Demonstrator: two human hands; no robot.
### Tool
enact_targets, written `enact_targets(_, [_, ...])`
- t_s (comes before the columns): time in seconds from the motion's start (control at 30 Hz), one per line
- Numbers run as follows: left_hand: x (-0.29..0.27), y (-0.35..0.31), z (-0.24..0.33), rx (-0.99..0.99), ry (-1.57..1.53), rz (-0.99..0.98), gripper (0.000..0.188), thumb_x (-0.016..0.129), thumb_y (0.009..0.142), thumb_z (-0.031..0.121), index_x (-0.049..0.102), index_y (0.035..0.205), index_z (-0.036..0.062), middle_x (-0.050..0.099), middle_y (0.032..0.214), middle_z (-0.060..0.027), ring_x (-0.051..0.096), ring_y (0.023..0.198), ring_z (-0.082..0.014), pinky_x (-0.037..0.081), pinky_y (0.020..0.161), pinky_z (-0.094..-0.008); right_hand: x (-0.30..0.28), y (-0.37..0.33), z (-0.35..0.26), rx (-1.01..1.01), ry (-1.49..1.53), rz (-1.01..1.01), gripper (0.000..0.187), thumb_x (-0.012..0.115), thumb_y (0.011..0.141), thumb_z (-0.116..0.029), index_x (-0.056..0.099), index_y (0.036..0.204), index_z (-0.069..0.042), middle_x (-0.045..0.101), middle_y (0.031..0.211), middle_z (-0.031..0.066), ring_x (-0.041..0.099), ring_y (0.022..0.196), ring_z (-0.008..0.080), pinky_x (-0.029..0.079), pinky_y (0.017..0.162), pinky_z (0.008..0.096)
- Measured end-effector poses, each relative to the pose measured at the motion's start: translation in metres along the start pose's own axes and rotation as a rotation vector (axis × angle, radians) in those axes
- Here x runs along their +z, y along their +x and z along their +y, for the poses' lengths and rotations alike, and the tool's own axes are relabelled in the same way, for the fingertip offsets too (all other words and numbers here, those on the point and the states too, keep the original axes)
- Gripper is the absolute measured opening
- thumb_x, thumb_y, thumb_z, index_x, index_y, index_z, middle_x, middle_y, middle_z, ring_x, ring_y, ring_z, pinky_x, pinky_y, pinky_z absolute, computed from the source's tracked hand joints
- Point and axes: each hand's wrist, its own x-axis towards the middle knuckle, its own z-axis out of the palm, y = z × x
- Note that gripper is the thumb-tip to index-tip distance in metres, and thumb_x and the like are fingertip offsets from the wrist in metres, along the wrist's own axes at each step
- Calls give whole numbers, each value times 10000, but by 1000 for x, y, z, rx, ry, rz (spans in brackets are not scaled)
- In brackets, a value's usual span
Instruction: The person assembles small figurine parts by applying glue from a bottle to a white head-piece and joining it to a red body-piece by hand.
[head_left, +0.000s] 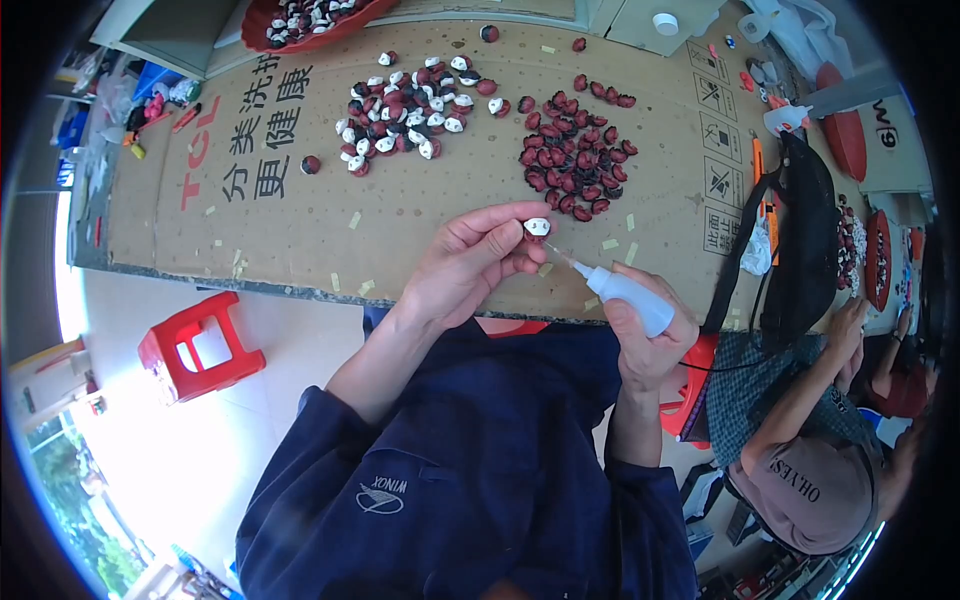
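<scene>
Between the thumb and fingers of my left hand (468, 258) is a small rounded plastic piece (537, 228), white on top and dark red below. My right hand (655, 335) is wrapped round a white squeeze bottle (632, 298). The bottle's thin needle tip points up and left, close to the piece's lower edge; whether it touches, I cannot tell. Beyond my hands lies a pile of dark red shell-like pieces (575, 155). To its left is a spread of red, black and white rounded pieces (405, 110) like the one I hold.
Flattened cardboard (420, 215) covers the table. A red bowl (345, 33) of similar pieces stands at the far left. A black bag (808, 230) and an orange cutter (758, 165) lie right. A co-worker (815, 480) sits at the right; a red stool (205, 345) stands left.
</scene>
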Motion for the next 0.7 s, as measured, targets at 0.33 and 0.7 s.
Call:
enact_targets(0.33, [0, -1, 0, 15, 1, -4, 286, 431, 902, 96, 487, 1155, -26, 558, 1046, -97, 568, 863, -137, 479, 761, -249, 1, 0, -2, 11, -16, 2, 329, 735, 672, -141, 623, 917, 47, 595, 708, 83, 552, 621, 122, 421, 573, 211])
enact_targets(0.7, [0, -12, -1, 12, 27, 34, 313, 499, 856, 44, 478, 1164, -12, 547, 1092, -152, 572, 905, -173, 453, 849, -292, -7, 5, 12, 274, 226, 100, 307, 660, 708, 4, 547, 992, 28, 573, 943, 61, 540, 849, 119, 425, 757, 231])
